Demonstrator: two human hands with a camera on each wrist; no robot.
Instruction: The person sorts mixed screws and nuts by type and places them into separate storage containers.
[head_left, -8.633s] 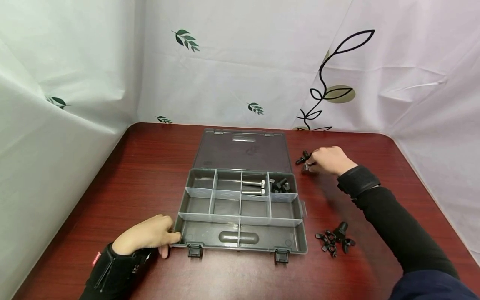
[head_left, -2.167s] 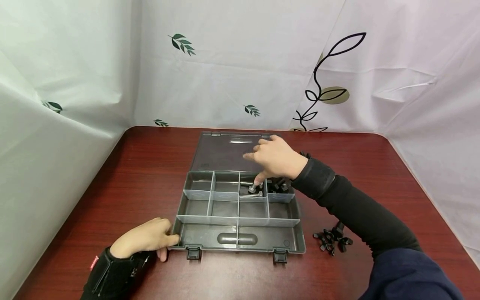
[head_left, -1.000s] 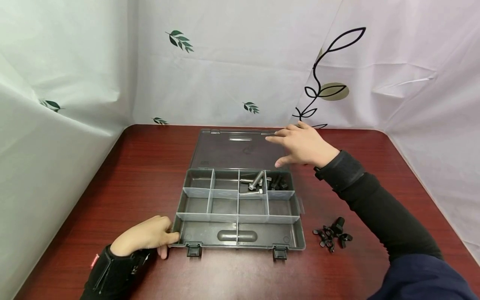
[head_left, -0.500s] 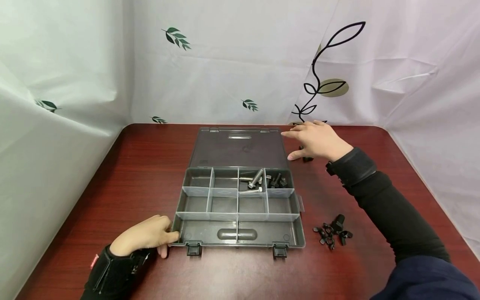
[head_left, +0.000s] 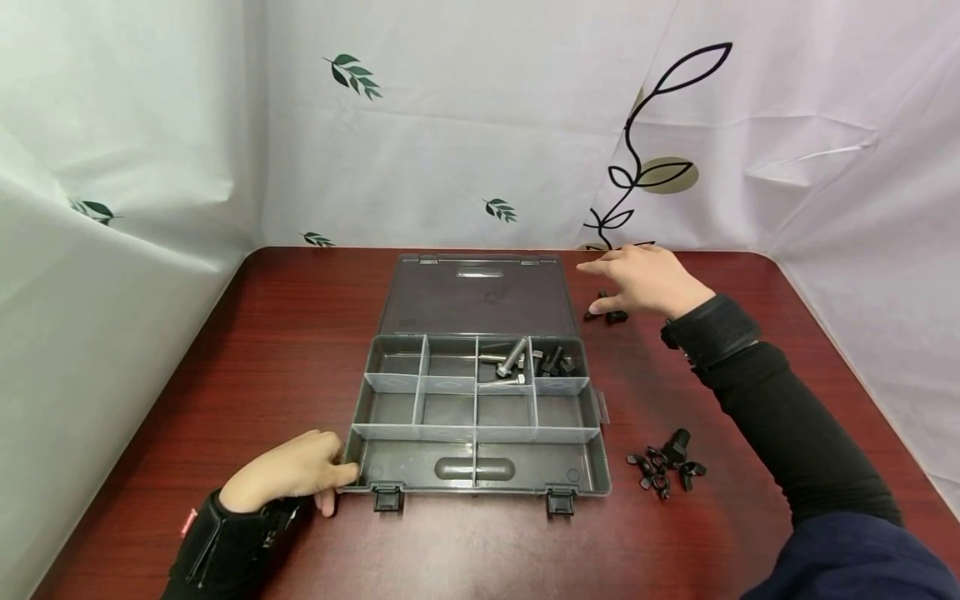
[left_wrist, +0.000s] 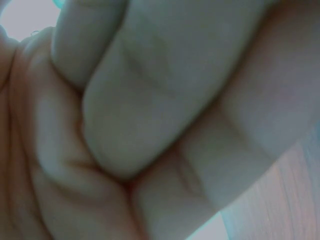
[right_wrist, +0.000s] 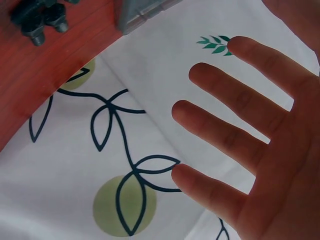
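Observation:
A grey plastic organizer box (head_left: 418, 459) lies with its lid (head_left: 480, 300) folded back on the table. My left hand (head_left: 288, 473) grips its front left corner, and in the left wrist view the fingers (left_wrist: 135, 100) curl into the palm. My right hand (head_left: 648, 279), fingers (right_wrist: 220, 135) spread and holding nothing, hovers at the back right over small black bolts (head_left: 617, 317), partly hiding them. Silver bolts lie in the third back compartment, one silver bolt (head_left: 513, 357) leaning on a divider. Several black bolts (head_left: 552, 361) fill the back right compartment.
A small pile of black wing nuts (head_left: 660, 471) with a larger black piece (head_left: 677, 446) lies right of the box. Two black latches (head_left: 387, 498) stick out at the box's front. White patterned cloth (head_left: 450, 125) hangs behind the table.
My right hand set a silver bolt slanting into the third back compartment, let go, and moved back right over the loose black bolts. My left hand stays at the box's corner.

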